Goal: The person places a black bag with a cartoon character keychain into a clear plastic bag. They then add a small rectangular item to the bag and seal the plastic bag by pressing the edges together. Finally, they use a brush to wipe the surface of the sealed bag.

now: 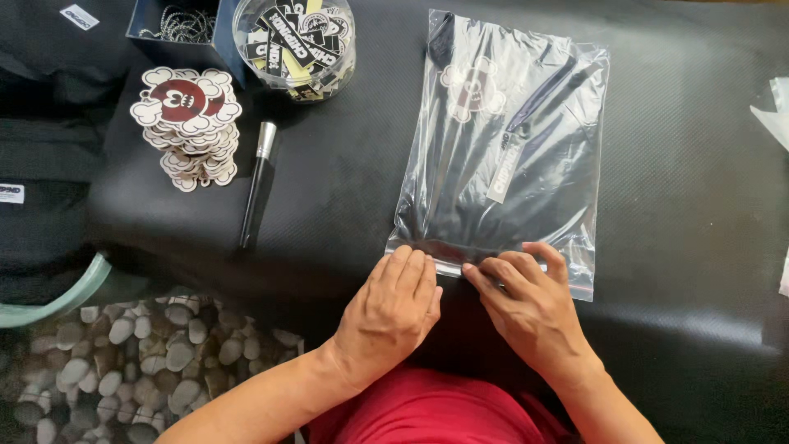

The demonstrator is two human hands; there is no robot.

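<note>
A clear plastic bag (501, 148) with a folded black garment inside lies flat on the black table (682, 222). A white skull-like print shows through the plastic near the bag's far end. My left hand (394, 308) presses its fingertips on the bag's near sealed edge at the left corner. My right hand (526, 300) presses on the same edge a little to the right, fingers flat on the strip. Both hands touch the bag's closure and hold nothing else.
A stack of red-and-white die-cut stickers (187, 123) sits at the upper left beside a black pen (257, 185). Behind them stand a round clear tub of stickers (294, 41) and a dark box with chains (177, 29). Pebble flooring (156, 362) shows at the lower left.
</note>
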